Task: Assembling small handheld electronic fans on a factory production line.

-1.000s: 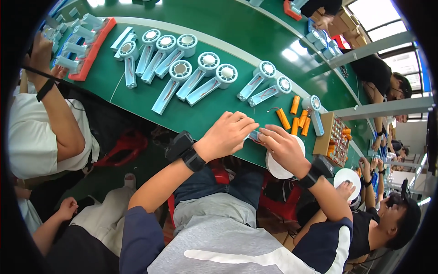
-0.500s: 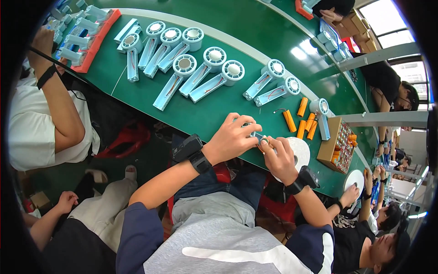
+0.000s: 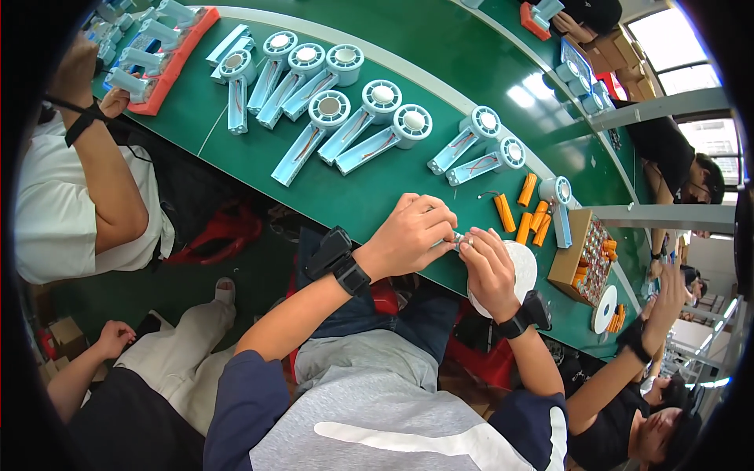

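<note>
My left hand [image 3: 411, 235] and my right hand [image 3: 488, 268] meet over the near edge of the green table. Both are closed, fingertips pinched close together. A small pale bluish piece [image 3: 459, 242] shows between the fingertips; the fingers cover most of it, so I cannot tell its kind. Beside my right hand a white roll [image 3: 521, 271] lies flat, partly hidden by the hand. Beyond the hands, several light-blue handheld fan bodies [image 3: 382, 122] with round heads and open handles lie in groups, thin wires showing inside.
Several orange battery packs [image 3: 504, 212] lie right of centre, near another fan body [image 3: 559, 206]. A cardboard box [image 3: 572, 259] of small parts stands at the right, with a white disc [image 3: 604, 309] past it. Co-workers sit either side; a red rack [image 3: 179, 59] stands far left.
My fingertips have drawn closer together, covering more of the held piece. The view has shifted slightly. The co-worker at right has raised an arm away from the white disc.
</note>
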A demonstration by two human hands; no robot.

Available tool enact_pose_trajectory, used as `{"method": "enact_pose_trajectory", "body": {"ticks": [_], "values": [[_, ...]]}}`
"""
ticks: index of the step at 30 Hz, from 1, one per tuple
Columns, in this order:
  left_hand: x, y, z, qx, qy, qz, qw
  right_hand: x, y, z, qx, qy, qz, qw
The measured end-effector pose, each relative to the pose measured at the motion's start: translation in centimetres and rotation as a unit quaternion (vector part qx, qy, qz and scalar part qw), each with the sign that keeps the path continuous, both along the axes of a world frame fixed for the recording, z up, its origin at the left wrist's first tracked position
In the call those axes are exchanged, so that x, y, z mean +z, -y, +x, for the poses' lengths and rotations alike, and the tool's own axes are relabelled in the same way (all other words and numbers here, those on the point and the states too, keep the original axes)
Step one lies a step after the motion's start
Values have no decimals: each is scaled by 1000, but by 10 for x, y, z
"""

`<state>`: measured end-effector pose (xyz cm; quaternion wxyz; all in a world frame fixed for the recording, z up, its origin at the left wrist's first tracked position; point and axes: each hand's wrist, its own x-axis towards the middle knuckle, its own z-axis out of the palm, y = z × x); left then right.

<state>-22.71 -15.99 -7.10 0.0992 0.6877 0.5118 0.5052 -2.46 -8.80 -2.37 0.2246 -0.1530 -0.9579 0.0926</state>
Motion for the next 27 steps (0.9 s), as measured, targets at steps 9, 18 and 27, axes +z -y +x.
{"method": "enact_pose_trajectory", "body": {"ticks": [9, 18, 27], "values": [[2, -11, 6, 22, -30, 11, 999, 38, -113, -33, -28, 30, -35, 999], [-7, -36, 11, 42, -31, 2, 999, 17, -51, 18, 45, 66, 127, 989], [47, -34, 13, -2, -90, -17, 996, 24, -36, 15, -113, -27, -135, 984]]}}
